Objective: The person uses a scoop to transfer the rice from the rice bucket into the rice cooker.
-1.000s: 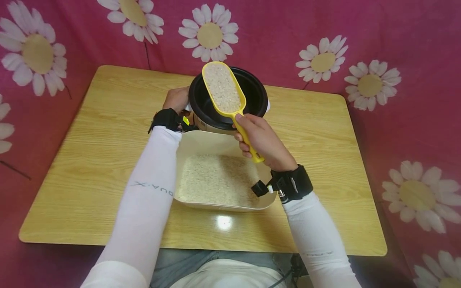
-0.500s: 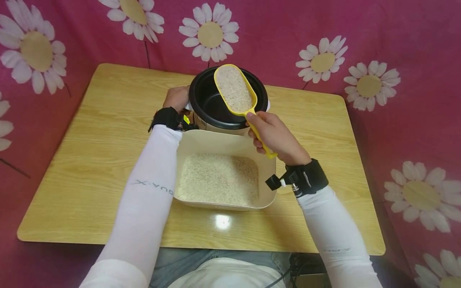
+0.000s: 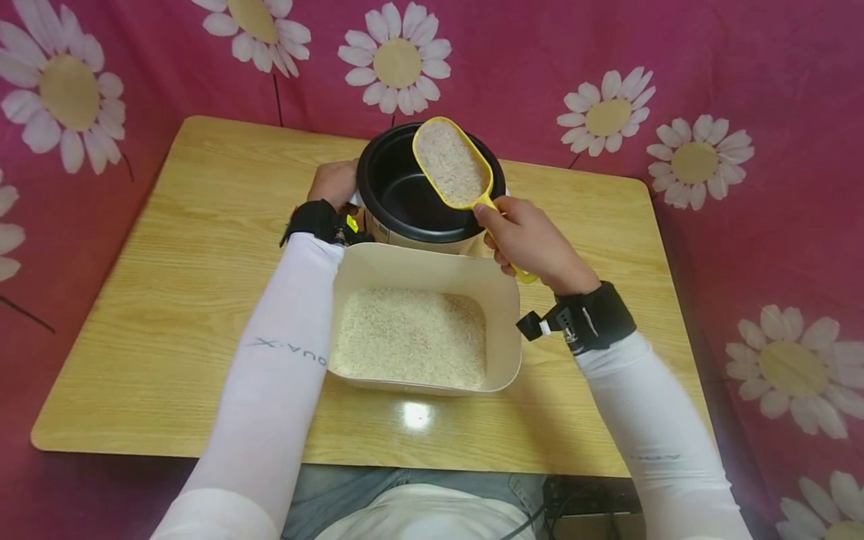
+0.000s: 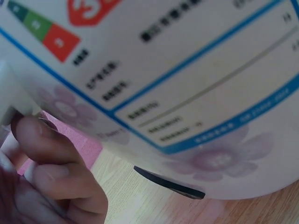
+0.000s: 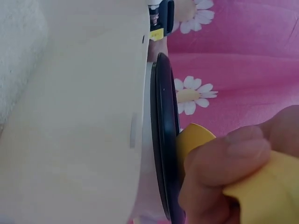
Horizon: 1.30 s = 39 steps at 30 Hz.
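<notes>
My right hand (image 3: 529, 241) grips the handle of a yellow scoop (image 3: 487, 196), its bowl heaped with pale rice (image 3: 452, 163). The scoop is over the right part of a rice cooker (image 4: 219, 158) with a black inner pot (image 3: 398, 176). With curled fingers (image 4: 60, 179), my left hand (image 3: 334, 184) holds the cooker's white side handle (image 4: 14, 88). The pot's visible inside shows bare black; the scoop covers part of it. In front of the cooker stands a cream bin (image 3: 502, 330) with a layer of rice (image 3: 412, 337) in it.
A wooden table (image 3: 202, 247) carries the cooker and the bin. Behind it and at both sides hangs a pink cloth (image 3: 502, 67) with white daisies. The bin's far rim (image 3: 432, 253) lies close against the cooker.
My right hand has moved the rice-filled scoop to the right across the pot, uncovering more of the pot's inside. My left hand has stayed at the cooker's handle.
</notes>
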### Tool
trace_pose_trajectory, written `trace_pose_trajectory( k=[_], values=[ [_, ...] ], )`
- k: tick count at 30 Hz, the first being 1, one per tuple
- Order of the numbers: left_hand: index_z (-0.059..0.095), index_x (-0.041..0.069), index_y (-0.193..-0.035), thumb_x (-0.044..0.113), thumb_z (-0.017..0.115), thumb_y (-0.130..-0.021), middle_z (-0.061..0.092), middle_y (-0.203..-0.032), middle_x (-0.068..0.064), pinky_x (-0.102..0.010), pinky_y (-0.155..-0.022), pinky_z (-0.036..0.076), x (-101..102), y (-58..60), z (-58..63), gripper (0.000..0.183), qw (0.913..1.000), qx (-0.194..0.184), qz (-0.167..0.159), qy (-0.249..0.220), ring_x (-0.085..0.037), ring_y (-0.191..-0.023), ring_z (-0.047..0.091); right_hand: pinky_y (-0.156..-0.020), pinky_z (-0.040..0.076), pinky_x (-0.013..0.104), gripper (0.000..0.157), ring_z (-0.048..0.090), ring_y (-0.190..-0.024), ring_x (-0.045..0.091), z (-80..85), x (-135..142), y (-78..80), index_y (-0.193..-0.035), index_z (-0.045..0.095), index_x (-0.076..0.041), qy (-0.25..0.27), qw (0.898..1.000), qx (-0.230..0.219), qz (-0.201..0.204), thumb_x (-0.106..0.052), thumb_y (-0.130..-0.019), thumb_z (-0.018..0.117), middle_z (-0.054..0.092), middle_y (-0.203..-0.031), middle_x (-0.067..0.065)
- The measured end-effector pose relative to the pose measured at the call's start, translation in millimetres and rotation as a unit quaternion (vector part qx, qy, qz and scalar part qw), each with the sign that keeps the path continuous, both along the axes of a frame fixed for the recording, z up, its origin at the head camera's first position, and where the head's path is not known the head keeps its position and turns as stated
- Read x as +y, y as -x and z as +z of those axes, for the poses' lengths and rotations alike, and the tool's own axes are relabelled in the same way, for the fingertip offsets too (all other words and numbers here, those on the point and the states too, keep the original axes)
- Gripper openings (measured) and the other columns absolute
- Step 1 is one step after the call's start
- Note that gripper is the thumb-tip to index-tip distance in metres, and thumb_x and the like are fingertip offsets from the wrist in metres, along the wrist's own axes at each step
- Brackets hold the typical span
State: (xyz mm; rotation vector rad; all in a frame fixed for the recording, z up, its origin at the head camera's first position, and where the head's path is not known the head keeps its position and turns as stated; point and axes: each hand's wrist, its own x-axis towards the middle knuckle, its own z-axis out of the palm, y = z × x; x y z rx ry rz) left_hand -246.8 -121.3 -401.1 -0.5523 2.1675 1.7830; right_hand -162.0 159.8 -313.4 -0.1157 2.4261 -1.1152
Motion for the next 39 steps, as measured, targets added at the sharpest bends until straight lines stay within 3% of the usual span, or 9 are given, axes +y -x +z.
trace_pose_trajectory(
  k=[18,23,30,39],
  values=[
    [0.068,0.013,-0.112,0.050,0.056,-0.100,0.057,-0.100,-0.004,-0.023,-0.053,0.048,1,0.9,-1.1,0.040,0.9999,0.013,0.001,0.003,-0.017,-0.078,0.054,-0.049,0.041,0.031,0.036,0.049,-0.053,0.019,0.6,10,6.9,-0.109,0.053,-0.005,-0.085,0.995,0.046,0.014,-0.041,-0.109,0.046,0.051,-0.078,0.005],
    [0.067,0.016,-0.114,0.052,0.054,-0.101,0.057,-0.101,-0.003,-0.023,-0.055,0.047,1,0.5,-0.1,0.041,1.0000,0.004,0.000,0.005,-0.017,-0.080,0.054,-0.047,0.042,0.031,0.037,0.053,-0.052,0.020,-0.8,10,7.5,-0.103,0.053,-0.005,-0.126,0.988,0.086,0.026,-0.041,-0.108,0.046,0.050,-0.072,0.005],
    [0.068,0.016,-0.114,0.054,0.055,-0.100,0.058,-0.101,-0.002,-0.023,-0.056,0.048,0,0.1,-0.4,0.042,1.0000,-0.002,0.000,0.007,-0.017,-0.082,0.055,-0.052,0.038,0.030,0.037,0.051,-0.060,0.022,-0.3,9,8.6,-0.109,0.055,-0.002,-0.169,0.975,0.140,0.042,-0.039,-0.108,0.047,0.049,-0.079,0.009],
    [0.070,0.016,-0.112,0.051,0.057,-0.100,0.058,-0.098,-0.002,-0.023,-0.053,0.048,1,1.6,-1.4,0.039,1.0000,0.004,0.006,0.000,-0.017,-0.080,0.055,-0.060,0.038,0.033,0.038,0.051,-0.070,0.027,0.8,10,10.3,-0.112,0.055,-0.002,-0.194,0.965,0.172,0.043,-0.038,-0.108,0.048,0.051,-0.083,0.010]
  ],
)
